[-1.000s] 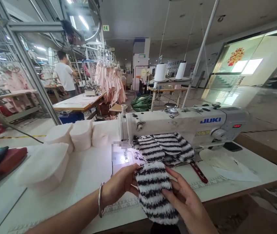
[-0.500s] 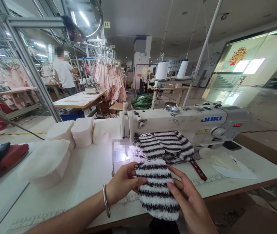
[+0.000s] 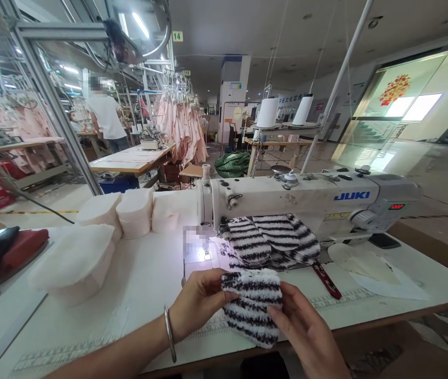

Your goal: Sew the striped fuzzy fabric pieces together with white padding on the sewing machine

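Observation:
Between my two hands, over the table's front edge, is a fuzzy black-and-white striped fabric piece (image 3: 252,310). My left hand (image 3: 202,297) pinches its left edge, thumb on top and fingers behind. On the right edge, my right hand (image 3: 300,321) grips it with the thumb on the front face. A crease runs across the piece between the two thumbs. Just beyond it stands a white sewing machine (image 3: 279,195), its lamp lighting the needle area. More striped fabric pieces (image 3: 275,239) lie in a pile under the machine's arm.
Stacks of white padding pieces (image 3: 77,258) stand on the left of the table. Red-handled scissors or a similar red tool (image 3: 327,281) and pale paper patterns (image 3: 381,271) lie to the right. Thread cones (image 3: 267,113) stand behind the machine. A person (image 3: 105,116) is far off at left.
The striped piece has been lowered slightly and bent, so it looks shorter and creased across its middle. Both hands still hold its edges. The view has shifted a little.

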Demonstrator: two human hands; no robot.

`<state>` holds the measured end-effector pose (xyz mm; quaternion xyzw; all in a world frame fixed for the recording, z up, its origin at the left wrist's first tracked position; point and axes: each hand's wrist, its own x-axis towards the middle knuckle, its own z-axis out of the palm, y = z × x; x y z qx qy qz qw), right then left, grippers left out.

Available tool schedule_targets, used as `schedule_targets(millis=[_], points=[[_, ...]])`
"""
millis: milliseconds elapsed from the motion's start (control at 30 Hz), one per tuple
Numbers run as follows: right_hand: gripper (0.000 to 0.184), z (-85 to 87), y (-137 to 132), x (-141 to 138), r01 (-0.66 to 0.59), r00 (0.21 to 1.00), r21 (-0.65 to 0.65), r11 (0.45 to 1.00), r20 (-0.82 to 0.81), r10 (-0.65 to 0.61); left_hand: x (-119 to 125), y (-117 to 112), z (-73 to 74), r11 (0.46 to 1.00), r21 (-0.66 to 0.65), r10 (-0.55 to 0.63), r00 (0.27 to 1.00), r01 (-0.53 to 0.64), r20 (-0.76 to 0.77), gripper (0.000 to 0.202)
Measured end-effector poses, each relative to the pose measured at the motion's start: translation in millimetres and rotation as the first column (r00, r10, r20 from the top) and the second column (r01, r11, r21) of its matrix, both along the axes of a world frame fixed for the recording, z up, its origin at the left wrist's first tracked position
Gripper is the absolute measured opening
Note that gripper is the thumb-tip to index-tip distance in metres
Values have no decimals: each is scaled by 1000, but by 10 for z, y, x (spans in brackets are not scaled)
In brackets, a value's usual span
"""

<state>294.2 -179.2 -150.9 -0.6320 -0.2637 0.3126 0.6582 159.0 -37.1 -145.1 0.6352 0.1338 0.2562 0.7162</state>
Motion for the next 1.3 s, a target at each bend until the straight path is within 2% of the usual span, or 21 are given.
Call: schedule_targets(millis=[133,267,367,500,600,667,700,767,800,867,967,1033,1100,1200,1300], points=[[46,37,18,-39,38,997,-64,997,-66,-42,-25,-8,-15,998,59,25,999,-24,-27,13],[39,24,46,-54,40,996,10,999,-82,-39,-46,-29,-18,998,57,20,999,-18,-31,16],[37,2,61,-39,30,993,69,997,-120,-21,-52,-43,3,998,19,-52,998,52,-23,22],[34,-56,67,-21,-100,984,88,991,-140,111,-34,-57,18,979,-73,-191,981,192,14,40],[34,-106,67,-17,-144,986,54,988,-78,148,-14,-67,15,962,-151,-221,974,226,50,37],[32,-101,65,35,-128,986,17,992,114,126,-10,-65,12,956,-199,-212,977,214,33,33],[30,-79,66,88,-101,955,-10,995,279,100,-13,-60,10,954,-222,-202,979,199,9,33],[27,6,77,252,-17,798,-46,999,601,41,-26,-44,1,948,-270,-188,980,167,-57,35],[27,63,92,351,22,696,-47,999,718,18,-35,-35,-6,944,-289,-188,978,155,-87,36],[27,181,157,545,40,560,-31,999,828,3,-53,-22,-22,934,-316,-213,969,165,-125,35],[29,277,338,724,-80,349,-64,995,933,88,-69,-21,-43,916,-325,-287,950,235,-122,35],[32,254,486,755,-154,194,-124,980,969,154,-70,-23,-55,903,-320,-340,933,287,-121,34],[39,180,622,748,-177,68,-174,969,980,188,-69,-21,-69,889,-315,-388,911,332,-137,33],[50,62,751,742,-171,-59,-214,962,977,207,-71,-10,-89,872,-313,-440,883,377,-162,35],[53,27,782,773,-148,-107,-223,963,972,209,-82,-4,-96,872,-308,-446,877,380,-178,39]])
